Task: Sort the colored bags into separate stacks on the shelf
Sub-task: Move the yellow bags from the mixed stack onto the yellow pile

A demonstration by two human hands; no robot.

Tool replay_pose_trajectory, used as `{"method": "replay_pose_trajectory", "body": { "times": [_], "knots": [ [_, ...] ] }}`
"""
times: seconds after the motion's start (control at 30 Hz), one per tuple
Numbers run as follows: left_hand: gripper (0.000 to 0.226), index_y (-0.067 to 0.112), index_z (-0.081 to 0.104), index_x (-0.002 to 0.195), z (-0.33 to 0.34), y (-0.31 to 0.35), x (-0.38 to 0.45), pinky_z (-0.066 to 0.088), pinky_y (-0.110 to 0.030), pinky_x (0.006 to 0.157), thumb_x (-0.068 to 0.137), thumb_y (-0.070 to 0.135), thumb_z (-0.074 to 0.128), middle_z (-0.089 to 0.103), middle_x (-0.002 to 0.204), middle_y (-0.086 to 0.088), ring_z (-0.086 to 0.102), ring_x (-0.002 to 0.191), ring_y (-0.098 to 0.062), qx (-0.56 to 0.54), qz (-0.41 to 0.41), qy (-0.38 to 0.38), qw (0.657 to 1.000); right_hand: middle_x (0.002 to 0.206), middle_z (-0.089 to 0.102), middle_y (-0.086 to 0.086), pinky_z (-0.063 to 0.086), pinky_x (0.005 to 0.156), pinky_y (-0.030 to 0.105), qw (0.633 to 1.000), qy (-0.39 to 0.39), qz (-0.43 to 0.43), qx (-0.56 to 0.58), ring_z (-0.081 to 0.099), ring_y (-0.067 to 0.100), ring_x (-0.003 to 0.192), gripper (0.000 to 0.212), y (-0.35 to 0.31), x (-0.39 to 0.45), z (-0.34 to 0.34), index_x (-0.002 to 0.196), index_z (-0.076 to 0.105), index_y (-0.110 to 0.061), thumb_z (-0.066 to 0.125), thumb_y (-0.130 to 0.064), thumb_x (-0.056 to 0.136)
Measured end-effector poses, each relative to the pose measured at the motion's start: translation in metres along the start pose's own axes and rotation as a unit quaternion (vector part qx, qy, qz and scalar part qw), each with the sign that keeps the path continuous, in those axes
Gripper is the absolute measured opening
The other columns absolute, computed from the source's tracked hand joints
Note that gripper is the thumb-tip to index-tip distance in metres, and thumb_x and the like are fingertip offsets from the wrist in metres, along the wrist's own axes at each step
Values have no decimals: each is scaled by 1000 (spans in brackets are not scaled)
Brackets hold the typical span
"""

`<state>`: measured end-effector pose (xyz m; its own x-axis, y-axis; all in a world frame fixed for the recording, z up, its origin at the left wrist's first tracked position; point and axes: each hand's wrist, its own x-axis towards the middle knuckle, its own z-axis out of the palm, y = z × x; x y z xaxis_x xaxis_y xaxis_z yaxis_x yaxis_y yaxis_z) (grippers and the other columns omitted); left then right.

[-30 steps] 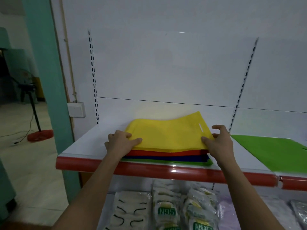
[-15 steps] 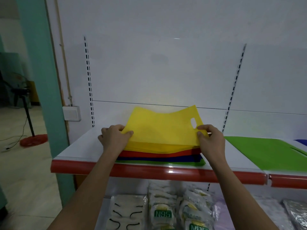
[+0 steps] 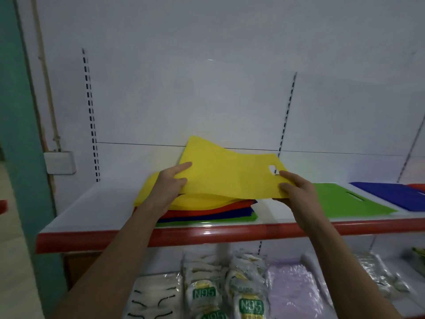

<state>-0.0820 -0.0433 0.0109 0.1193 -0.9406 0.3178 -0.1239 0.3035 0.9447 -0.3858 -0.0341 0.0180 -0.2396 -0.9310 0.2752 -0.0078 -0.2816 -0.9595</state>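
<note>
A yellow bag (image 3: pixel 227 174) with a cut-out handle is lifted off a mixed pile (image 3: pixel 213 211) of yellow, red, blue and green bags on the white shelf (image 3: pixel 92 208). My left hand (image 3: pixel 171 185) pinches its left edge, thumb on top. My right hand (image 3: pixel 296 188) pinches its right edge just below the handle hole. A separate green bag (image 3: pixel 345 201) lies flat to the right, then a blue bag (image 3: pixel 391 194), and a sliver of a red bag (image 3: pixel 418 187) at the frame's edge.
The shelf has a red front rim (image 3: pixel 207 233) and a white back panel. Below it lie packs of N95 masks (image 3: pixel 204 293) and other wrapped goods. A teal pillar (image 3: pixel 20 134) and a wall socket box (image 3: pixel 60 162) stand at the left.
The top yellow bag has been raised off the pile and shifted to the right, both hands pinching its edges. The view has turned right, showing the blue and red bags.
</note>
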Motion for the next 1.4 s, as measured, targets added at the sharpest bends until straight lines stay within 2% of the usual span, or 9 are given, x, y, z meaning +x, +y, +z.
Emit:
{"method": "replay_pose_trajectory", "body": {
  "times": [0.1, 0.23, 0.4, 0.47, 0.6, 0.87, 1.1, 1.23, 1.4],
  "knots": [
    [47, 17, 56, 135, 28, 2, 6, 45, -47, 104, 93, -4, 51, 49, 143, -11, 52, 126, -28, -47, -21, -35, 998, 133, 50, 11, 59, 66, 29, 1000, 16, -7, -6, 60, 29, 105, 43, -5, -10, -30, 133, 55, -9, 49, 6, 93],
    [49, 14, 51, 139, 76, 11, 4, 55, -31, 83, 93, 0, 58, 54, 136, -6, 60, 114, -22, -109, -23, -86, 990, 131, 54, 11, 59, 82, 42, 994, 82, -20, -71, 63, 29, 102, 47, -13, -27, -78, 133, 56, -17, 54, 4, 91],
    [63, 15, 47, 142, 147, 14, -7, 51, -35, 97, 85, 4, 71, 51, 141, -1, 55, 124, -22, -107, -13, -154, 982, 125, 56, 15, 54, 91, 54, 979, 173, -19, -103, 63, 36, 102, 47, -18, -51, -145, 132, 57, -12, 59, 6, 89],
    [65, 13, 45, 144, 181, 18, -14, 54, -31, 89, 85, 2, 71, 50, 142, -4, 56, 122, -24, -103, -15, -180, 978, 126, 54, 16, 59, 80, 44, 976, 197, -15, -95, 63, 35, 99, 44, -18, -63, -176, 132, 57, -10, 57, 6, 91],
    [69, 13, 44, 144, 257, 26, -33, 46, -45, 105, 83, 3, 73, 46, 146, -5, 53, 126, -24, -80, -3, -220, 972, 114, 55, 12, 54, 52, 15, 965, 243, -14, -97, 62, 23, 79, 44, -19, -82, -247, 138, 51, -6, 54, 4, 95],
    [68, 6, 45, 143, 444, 47, -93, 49, -18, 77, 81, -8, 70, 52, 138, -7, 57, 109, -16, -88, 18, -284, 955, 137, 48, 11, 53, 59, 19, 944, 301, 3, -136, 60, 23, 101, 46, -22, -117, -427, 142, 49, -12, 56, -5, 97],
    [68, 8, 44, 144, 578, 53, -150, 47, -27, 93, 83, -3, 70, 49, 140, -2, 56, 115, -16, -111, 3, -351, 930, 145, 42, 5, 50, 64, 23, 926, 348, 40, -139, 58, 14, 91, 47, -27, -154, -560, 145, 47, -16, 52, -6, 99],
    [67, 10, 43, 145, 645, 58, -164, 46, -20, 85, 85, -1, 69, 48, 137, 1, 53, 116, -15, -113, 8, -381, 918, 139, 43, 6, 45, 48, 17, 919, 364, 45, -147, 54, 16, 76, 46, -25, -160, -619, 145, 45, -15, 50, -6, 100],
    [67, 15, 44, 144, 731, 51, -160, 51, -35, 97, 84, 3, 72, 44, 146, -2, 53, 124, -22, -130, -3, -416, 900, 141, 43, 0, 54, 92, 47, 903, 392, 47, -166, 59, 26, 112, 48, -12, -148, -687, 146, 47, -19, 55, -11, 99]
  ]
}}
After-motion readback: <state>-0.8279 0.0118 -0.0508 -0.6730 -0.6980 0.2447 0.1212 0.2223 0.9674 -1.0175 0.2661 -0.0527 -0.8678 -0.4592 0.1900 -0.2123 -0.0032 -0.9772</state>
